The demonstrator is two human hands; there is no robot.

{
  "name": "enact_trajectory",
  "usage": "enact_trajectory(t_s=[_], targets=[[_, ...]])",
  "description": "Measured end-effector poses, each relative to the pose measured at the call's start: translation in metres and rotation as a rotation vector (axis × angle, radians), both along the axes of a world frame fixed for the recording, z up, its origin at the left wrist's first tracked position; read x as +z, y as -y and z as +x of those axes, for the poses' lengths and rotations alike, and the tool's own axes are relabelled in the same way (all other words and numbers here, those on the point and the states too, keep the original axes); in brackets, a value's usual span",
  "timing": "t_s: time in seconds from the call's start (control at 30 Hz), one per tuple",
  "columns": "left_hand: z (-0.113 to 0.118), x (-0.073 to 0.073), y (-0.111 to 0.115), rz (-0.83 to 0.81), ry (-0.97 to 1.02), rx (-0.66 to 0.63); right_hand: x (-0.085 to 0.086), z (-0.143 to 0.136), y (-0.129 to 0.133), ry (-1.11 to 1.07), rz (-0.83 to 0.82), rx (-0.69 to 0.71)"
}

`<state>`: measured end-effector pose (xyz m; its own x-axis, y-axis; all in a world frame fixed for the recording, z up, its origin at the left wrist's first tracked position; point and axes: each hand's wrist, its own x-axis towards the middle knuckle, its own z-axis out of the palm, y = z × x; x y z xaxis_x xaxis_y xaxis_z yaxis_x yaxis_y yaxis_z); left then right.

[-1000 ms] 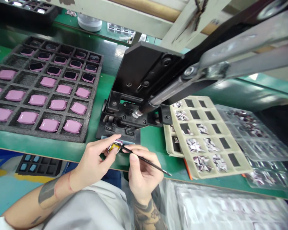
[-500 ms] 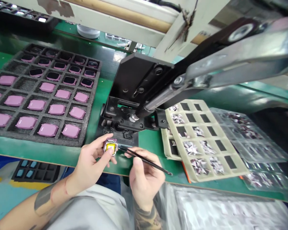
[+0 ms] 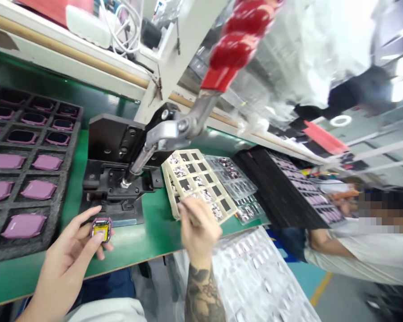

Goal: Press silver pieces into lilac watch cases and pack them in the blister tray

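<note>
My left hand (image 3: 70, 259) holds a small pink watch case (image 3: 101, 230) between thumb and fingers, its open side with a yellow part facing up, in front of the black press. My right hand (image 3: 199, 221) is over the near left part of a cream compartment tray (image 3: 233, 213) with small silvery pieces. Its fingers are pinched together and blurred; whatever they hold cannot be made out. The black press (image 3: 121, 179) with a red-gripped lever (image 3: 235, 49) stands between the foam tray and the cream tray.
A dark foam tray (image 3: 65, 179) of pink cases lies on the left. Clear plastic trays (image 3: 235, 179) sit beyond the cream tray. Plastic-covered trays (image 3: 251, 268) are at the lower right. Another person (image 3: 362, 250) is at the right, near a black sheet (image 3: 275, 192).
The view has swung to the right. My right hand has moved away from the watch case to the cream tray. The black tweezers seen earlier can no longer be made out.
</note>
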<state>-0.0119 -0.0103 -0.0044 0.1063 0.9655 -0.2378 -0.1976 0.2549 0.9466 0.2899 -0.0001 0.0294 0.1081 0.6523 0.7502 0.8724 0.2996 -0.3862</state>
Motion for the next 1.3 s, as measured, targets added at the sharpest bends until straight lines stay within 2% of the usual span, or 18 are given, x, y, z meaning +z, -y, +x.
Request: enact_trajectory(t_s=[0.1, 0.2, 0.3, 0.37, 0.47, 0.53, 0.63, 0.7, 0.83, 1.03, 1.13, 1.23, 1.3], targets=[[0.001, 0.006, 0.002, -0.040, -0.056, 0.000, -0.025, -0.018, 0.008, 0.283, -0.256, 0.139], [0.000, 0.008, 0.003, -0.075, -0.105, -0.021, -0.029, -0.024, 0.015, 0.439, -0.418, 0.174], [-0.003, 0.007, 0.003, -0.096, -0.145, -0.046, -0.008, -0.005, 0.010, 0.405, -0.441, 0.106], [-0.005, 0.004, 0.002, -0.093, -0.157, -0.056, 0.013, 0.018, -0.002, 0.386, -0.481, -0.049], [-0.009, -0.005, 0.000, -0.050, -0.187, -0.077, 0.039, 0.048, -0.030, 0.479, -0.747, -0.305], [-0.012, -0.013, -0.003, 0.016, -0.209, -0.106, 0.046, 0.057, -0.049, 0.551, -0.891, -0.378], [-0.014, -0.022, -0.004, 0.109, -0.195, -0.159, 0.046, 0.057, -0.071, 0.603, -0.937, -0.396], [-0.013, -0.022, -0.004, 0.148, -0.187, -0.171, 0.047, 0.052, -0.078, 0.622, -0.939, -0.395], [-0.011, -0.012, -0.004, 0.275, -0.249, -0.211, 0.050, 0.051, -0.075, 0.591, -0.892, -0.355], [-0.014, -0.005, -0.007, 0.427, -0.402, -0.266, 0.029, 0.069, -0.059, 0.264, -0.568, -0.173], [-0.014, -0.007, -0.007, 0.438, -0.396, -0.281, 0.029, 0.070, -0.049, 0.175, -0.499, -0.185], [-0.012, -0.007, -0.007, 0.462, -0.394, -0.288, 0.035, 0.051, -0.032, 0.056, -0.363, -0.171], [-0.009, -0.005, -0.008, 0.492, -0.401, -0.298, 0.034, 0.022, -0.017, -0.090, -0.288, -0.061]])
